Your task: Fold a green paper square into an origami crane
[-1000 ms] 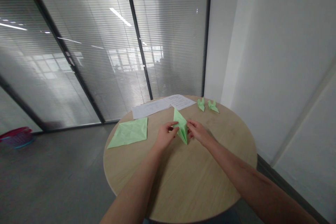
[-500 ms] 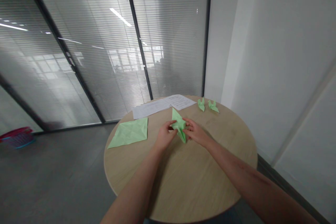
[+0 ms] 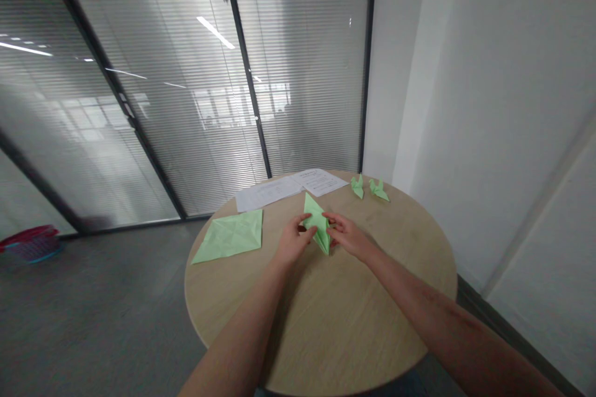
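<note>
Between my hands is a folded piece of green origami paper (image 3: 317, 218), a long pointed diamond with one tip away from me and one toward me. My left hand (image 3: 294, 240) pinches its left edge, thumb and forefinger curled in. From the other side, my right hand (image 3: 347, 232) grips the right edge with its fingertips. A flat, creased green sheet (image 3: 233, 236) lies on the table left of my left hand. Two small folded green cranes (image 3: 357, 186) stand near the far right rim.
The round wooden table (image 3: 354, 322) carries everything. Printed white sheets (image 3: 270, 192) lie along its far edge. A red and blue basket (image 3: 32, 245) sits on the floor at far left. Beyond the table are a glass partition with blinds (image 3: 307, 105) and a white wall (image 3: 503, 105).
The middle of the folded green paper lies flatter now, its raised part pressed down into a diamond. Both hands stay at its sides, with fingers shifted slightly.
</note>
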A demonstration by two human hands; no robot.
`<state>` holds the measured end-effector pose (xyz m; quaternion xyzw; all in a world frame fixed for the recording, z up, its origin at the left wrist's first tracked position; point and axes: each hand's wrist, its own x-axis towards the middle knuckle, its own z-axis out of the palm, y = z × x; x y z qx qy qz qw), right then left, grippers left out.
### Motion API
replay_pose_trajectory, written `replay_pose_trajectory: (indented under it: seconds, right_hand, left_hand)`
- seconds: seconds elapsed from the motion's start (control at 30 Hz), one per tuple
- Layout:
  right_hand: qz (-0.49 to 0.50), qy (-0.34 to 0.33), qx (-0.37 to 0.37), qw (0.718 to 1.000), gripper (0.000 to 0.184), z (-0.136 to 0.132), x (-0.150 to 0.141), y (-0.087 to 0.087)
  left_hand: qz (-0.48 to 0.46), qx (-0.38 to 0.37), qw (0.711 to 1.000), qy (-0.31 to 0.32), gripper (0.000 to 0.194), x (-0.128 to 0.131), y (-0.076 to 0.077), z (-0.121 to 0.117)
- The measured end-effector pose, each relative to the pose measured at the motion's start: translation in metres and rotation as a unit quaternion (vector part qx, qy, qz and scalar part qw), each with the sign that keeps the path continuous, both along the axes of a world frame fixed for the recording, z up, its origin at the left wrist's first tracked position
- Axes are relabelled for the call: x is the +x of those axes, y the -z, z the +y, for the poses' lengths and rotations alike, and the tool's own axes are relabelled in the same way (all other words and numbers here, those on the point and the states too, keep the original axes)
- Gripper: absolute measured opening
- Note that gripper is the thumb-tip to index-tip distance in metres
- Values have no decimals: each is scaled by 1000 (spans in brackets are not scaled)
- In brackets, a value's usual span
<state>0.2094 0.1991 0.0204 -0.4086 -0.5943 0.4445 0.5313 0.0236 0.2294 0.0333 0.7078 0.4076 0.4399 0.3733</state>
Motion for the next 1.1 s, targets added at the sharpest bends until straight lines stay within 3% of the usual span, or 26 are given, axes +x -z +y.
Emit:
replay_pose_trajectory:
  seconds: [0.23, 0.43, 0.7, 0.87, 1.1]
  right_hand:
    - [8, 31, -17, 999, 57, 2, 4, -1]
    - [56, 45, -25, 997, 46, 8, 9, 6]
    - [58, 59, -56, 995, 38, 4, 9, 2]
    - [31, 70, -46, 996, 32, 4, 8, 0]
    - [15, 36, -23, 999, 30, 3, 6, 1]
  left_hand:
    - [-18, -19, 999, 24, 57, 0, -6, -7]
    - [-11, -23, 998, 52, 65, -1, -10, -11]
    - [31, 96, 994, 48, 65, -3, -8, -7]
    - [52, 120, 991, 25, 54, -2, -12, -8]
    - [33, 113, 993, -17, 32, -2, -13, -7]
